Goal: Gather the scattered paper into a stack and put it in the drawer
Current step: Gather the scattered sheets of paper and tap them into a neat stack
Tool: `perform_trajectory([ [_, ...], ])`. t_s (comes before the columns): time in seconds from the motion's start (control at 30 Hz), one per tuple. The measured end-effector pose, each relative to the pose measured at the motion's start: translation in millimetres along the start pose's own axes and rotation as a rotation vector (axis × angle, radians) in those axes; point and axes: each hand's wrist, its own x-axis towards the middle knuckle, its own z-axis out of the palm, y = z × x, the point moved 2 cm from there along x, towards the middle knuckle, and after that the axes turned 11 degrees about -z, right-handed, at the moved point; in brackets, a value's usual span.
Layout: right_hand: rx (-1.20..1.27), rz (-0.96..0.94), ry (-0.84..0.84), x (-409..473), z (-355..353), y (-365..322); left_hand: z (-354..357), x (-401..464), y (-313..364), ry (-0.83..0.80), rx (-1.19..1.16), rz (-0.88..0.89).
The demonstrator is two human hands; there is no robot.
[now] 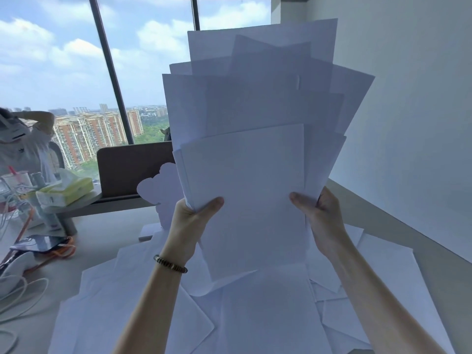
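A: Where is the paper [255,118] now?

B: Raised upright above the worktop [107,236]. The left hand [194,215] and right hand [319,213] each pinch a lower side edge, thumbs in front.

A: Will it handle easily?

B: I think not. The sheets are light, thin and slippery, and they fan out. Better to hold both sides. More sheets [255,315] lie near the front edge.

Left hand [190,221]: grips the left edge of the paper bundle [255,149], thumb on the front sheet.
Right hand [321,221]: grips the right edge, thumb in front.
Paper bundle: held upright above the counter [102,241], sheets fanned and uneven at the top.
Loose sheets [143,302]: overlapping on the counter under the arms.
Bracelet [170,263]: on the left wrist.
Phone [38,243]: left on the counter.
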Motion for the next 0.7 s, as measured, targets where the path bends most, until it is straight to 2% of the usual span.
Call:
perform_trajectory([
  [0.37,0.029,-0.056,-0.006,9,10,-17,-4,7,19,-0.017,-0.003,0.046],
  [0.47,0.002,-0.017,-0.005,1,9,-1,-8,5,1,-0.032,-0.005,0.02],
  [0.7,-0.061,0.136,-0.032,-34,0,47,-21,-10,-64,-0.118,-0.107,-0.158],
])
